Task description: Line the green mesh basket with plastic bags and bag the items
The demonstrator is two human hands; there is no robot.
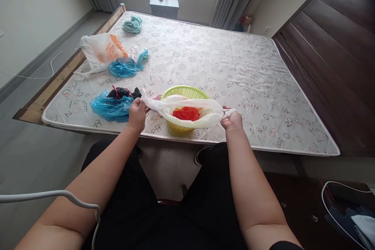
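A white plastic bag (205, 115) is stretched sideways over a yellow-green plastic basket (184, 90) near the mattress's front edge. My left hand (137, 115) is closed on the bag's left handle, and my right hand (232, 119) grips its right handle. Through the bag's open mouth a crumpled red plastic bag (186, 113) shows; whether it lies inside the white bag or in the basket beneath I cannot tell. Just left of my left hand lies a blue plastic bag (109, 108), with a black plastic bag (118, 93) and pink-red ties on top of it.
On the letter-printed mattress (234, 66), farther left, are a white bag with orange print (101, 50), another blue bag (123, 67) and a bundled teal cloth (133, 25). A dark headboard (322, 62) rises at right. A white cable (64, 194) crosses near my left arm.
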